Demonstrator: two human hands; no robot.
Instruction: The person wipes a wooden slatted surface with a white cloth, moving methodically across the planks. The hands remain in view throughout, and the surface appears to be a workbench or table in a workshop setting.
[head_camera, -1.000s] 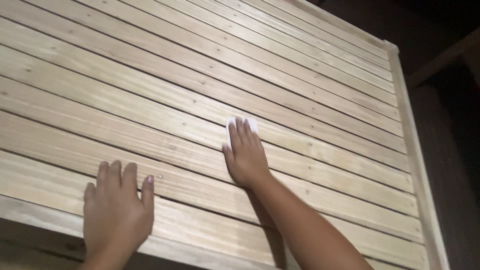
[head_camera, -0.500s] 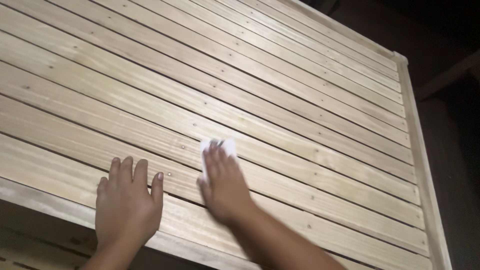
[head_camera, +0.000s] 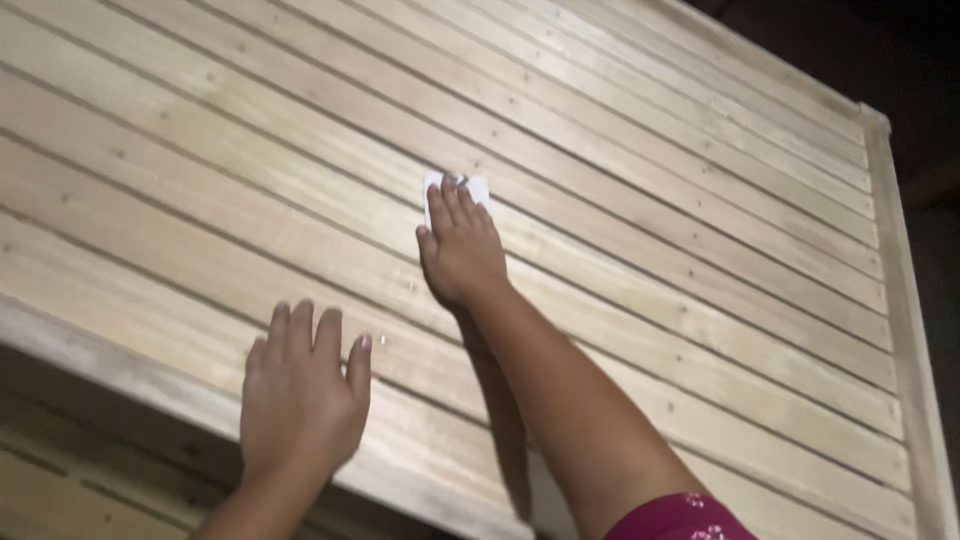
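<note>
Head view: right hand (head_camera: 460, 245) is pressing white sandpaper (head_camera: 455, 187) flat, mid-panel; slats (head_camera: 700, 260) toward twelve o'clock look untouched; left hand (head_camera: 300, 395) is resting open, gripping nothing.

Two hands (head_camera: 300, 400), one white pad (head_camera: 455, 190), perhaps sandpaper.

My right hand (head_camera: 460, 250) lies flat on the slatted wooden panel (head_camera: 700, 260), well in from its edges, pressing a small white sheet (head_camera: 478, 188) under the fingertips. My left hand (head_camera: 300, 395) rests palm down, fingers spread, just beside the panel's near edge. A raised wooden rail (head_camera: 905, 300) runs along its right edge.
</note>
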